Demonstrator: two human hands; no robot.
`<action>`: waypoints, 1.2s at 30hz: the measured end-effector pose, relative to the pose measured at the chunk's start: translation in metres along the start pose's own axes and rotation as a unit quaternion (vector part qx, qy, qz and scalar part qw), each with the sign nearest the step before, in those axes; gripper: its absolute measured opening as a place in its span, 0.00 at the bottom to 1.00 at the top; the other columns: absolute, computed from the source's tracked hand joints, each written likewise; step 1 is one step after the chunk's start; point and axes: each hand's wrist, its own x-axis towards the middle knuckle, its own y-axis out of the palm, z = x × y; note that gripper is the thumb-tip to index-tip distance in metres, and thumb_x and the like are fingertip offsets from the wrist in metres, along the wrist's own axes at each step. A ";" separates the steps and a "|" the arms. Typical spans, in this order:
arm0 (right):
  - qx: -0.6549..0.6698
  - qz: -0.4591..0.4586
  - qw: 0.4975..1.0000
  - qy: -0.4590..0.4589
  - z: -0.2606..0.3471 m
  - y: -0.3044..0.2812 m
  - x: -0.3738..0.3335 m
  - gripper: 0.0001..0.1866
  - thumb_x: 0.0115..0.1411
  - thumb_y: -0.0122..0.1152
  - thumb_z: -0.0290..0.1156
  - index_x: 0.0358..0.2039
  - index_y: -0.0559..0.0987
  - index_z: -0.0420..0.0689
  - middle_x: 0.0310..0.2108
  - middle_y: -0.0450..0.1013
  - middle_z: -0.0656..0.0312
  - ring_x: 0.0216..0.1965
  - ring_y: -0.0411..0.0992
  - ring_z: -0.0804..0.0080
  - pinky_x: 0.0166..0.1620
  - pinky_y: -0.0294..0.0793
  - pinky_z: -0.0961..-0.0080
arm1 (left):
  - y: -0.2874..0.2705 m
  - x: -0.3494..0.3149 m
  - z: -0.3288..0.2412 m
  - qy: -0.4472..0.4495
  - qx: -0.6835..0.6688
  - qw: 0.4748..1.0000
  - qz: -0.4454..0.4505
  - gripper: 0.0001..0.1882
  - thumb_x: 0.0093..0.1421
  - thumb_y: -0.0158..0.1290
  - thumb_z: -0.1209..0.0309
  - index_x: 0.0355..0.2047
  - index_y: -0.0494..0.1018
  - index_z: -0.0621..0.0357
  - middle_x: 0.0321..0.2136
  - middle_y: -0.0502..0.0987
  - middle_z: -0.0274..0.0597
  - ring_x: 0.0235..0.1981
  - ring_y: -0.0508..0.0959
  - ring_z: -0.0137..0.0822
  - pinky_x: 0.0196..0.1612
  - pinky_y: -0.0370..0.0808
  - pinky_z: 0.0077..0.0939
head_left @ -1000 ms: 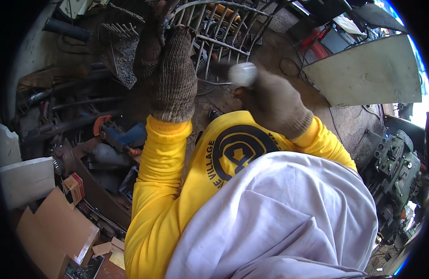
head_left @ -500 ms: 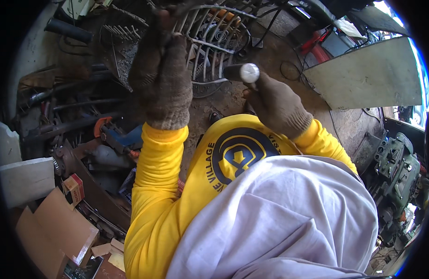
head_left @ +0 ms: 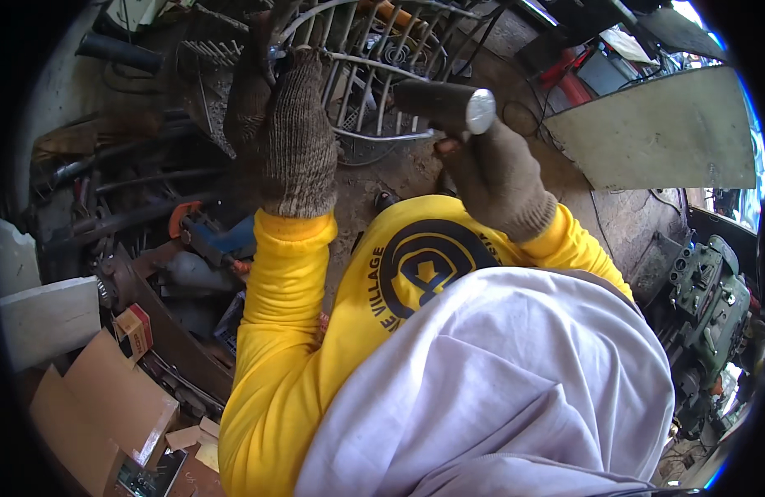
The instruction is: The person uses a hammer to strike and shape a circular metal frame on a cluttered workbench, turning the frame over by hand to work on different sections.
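A hammer with a dark, thick head (head_left: 436, 101) and a bright, worn striking face is in my right hand (head_left: 502, 182). That hand wears a brown knit glove, and its fingers are closed round the handle, which is mostly hidden. In front of me is a metal grille of parallel rods (head_left: 361, 93) with curved edge bars. My gloved left hand (head_left: 298, 137) is closed at the grille's left side, gripping its frame; the fingertips are partly hidden. The hammer head overlaps the grille's near right part in view; whether they touch I cannot tell.
At left lie metal bars and an orange-and-blue clamp-like tool (head_left: 212, 236). An open cardboard box (head_left: 138, 406) and a small red-and-tan carton (head_left: 134, 330) are lower left. A pale panel (head_left: 656, 132) stands at right, above a greenish engine-like machine (head_left: 714, 298). Cables (head_left: 523, 124) cross the floor.
The hammer head has moved up and right and turned more sideways. The grille has shifted and tilted, and my left hand has moved slightly up with it.
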 end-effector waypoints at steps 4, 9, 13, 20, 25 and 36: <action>0.011 -0.006 0.999 -0.032 0.021 -0.015 0.004 0.15 0.62 0.58 0.32 0.48 0.72 0.44 0.31 0.76 0.48 0.35 0.77 0.46 0.37 0.75 0.59 | -0.001 0.017 0.009 0.076 0.088 0.993 0.000 0.21 0.60 0.54 0.79 0.55 0.71 0.61 0.47 0.77 0.42 0.45 0.77 0.34 0.50 0.75 0.27; -0.124 0.053 0.991 0.018 -0.010 0.008 0.007 0.16 0.60 0.60 0.31 0.49 0.74 0.46 0.32 0.77 0.52 0.33 0.77 0.51 0.38 0.76 0.63 | 0.002 0.020 0.004 0.088 0.049 0.995 0.008 0.21 0.61 0.53 0.80 0.55 0.71 0.59 0.47 0.77 0.45 0.46 0.78 0.35 0.47 0.77 0.25; 0.031 -0.067 0.996 -0.055 -0.018 -0.009 -0.008 0.18 0.61 0.58 0.26 0.53 0.73 0.42 0.38 0.77 0.55 0.33 0.77 0.66 0.39 0.76 0.75 | -0.006 0.019 0.004 -0.132 -0.040 0.989 -0.059 0.19 0.62 0.52 0.80 0.54 0.71 0.57 0.45 0.78 0.45 0.43 0.80 0.36 0.43 0.81 0.27; 0.230 -0.201 0.949 -0.071 -0.068 -0.048 -0.006 0.23 0.68 0.53 0.36 0.58 0.66 0.38 0.48 0.72 0.54 0.38 0.73 0.73 0.37 0.77 0.75 | 0.007 0.023 0.014 -0.398 -0.207 0.894 -0.013 0.14 0.63 0.47 0.78 0.50 0.70 0.58 0.39 0.77 0.45 0.38 0.81 0.40 0.39 0.85 0.33; 0.176 -0.183 0.962 -0.099 -0.080 -0.058 -0.017 0.23 0.69 0.51 0.37 0.59 0.64 0.37 0.50 0.72 0.52 0.39 0.73 0.71 0.41 0.76 0.76 | 0.028 0.011 0.028 -0.525 -0.257 0.809 0.062 0.13 0.64 0.42 0.79 0.49 0.68 0.62 0.41 0.78 0.52 0.40 0.81 0.43 0.41 0.84 0.38; 0.091 -0.211 0.942 -0.245 -0.060 -0.064 0.001 0.25 0.64 0.59 0.43 0.53 0.75 0.36 0.36 0.78 0.62 0.30 0.72 0.82 0.34 0.72 0.85 | 0.032 -0.011 0.045 -0.394 -0.162 0.871 0.243 0.17 0.64 0.42 0.75 0.53 0.66 0.63 0.46 0.76 0.50 0.43 0.81 0.45 0.43 0.84 0.45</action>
